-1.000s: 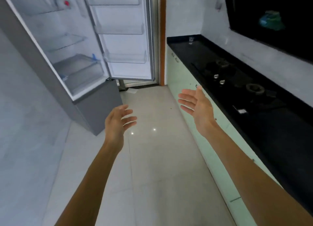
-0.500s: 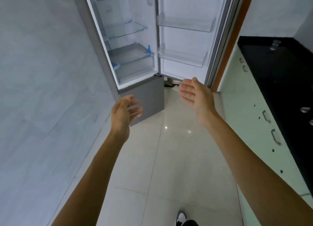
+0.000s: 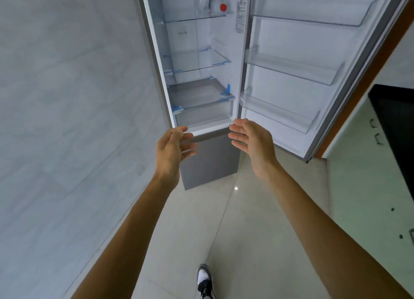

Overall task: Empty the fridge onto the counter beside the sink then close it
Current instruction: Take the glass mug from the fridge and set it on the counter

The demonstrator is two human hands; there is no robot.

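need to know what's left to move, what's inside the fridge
On the top shelf stand a glass and a white bottle with a red cap. Nothing shows on lower shelves or door racks. Higher up is out of frame.

grey marbled wall [image 3: 67,119], glossy tiled floor [image 3: 246,231], pale cabinets [image 3: 358,186]

I see a fridge [image 3: 208,162] in matt grey metal, its liner smooth white plastic. The shelves [image 3: 197,61] look like clear glass, the door bins [image 3: 291,68] clear plastic. The floor [image 3: 246,231] is glossy pale tile, the surface [image 3: 396,119] glossy black.
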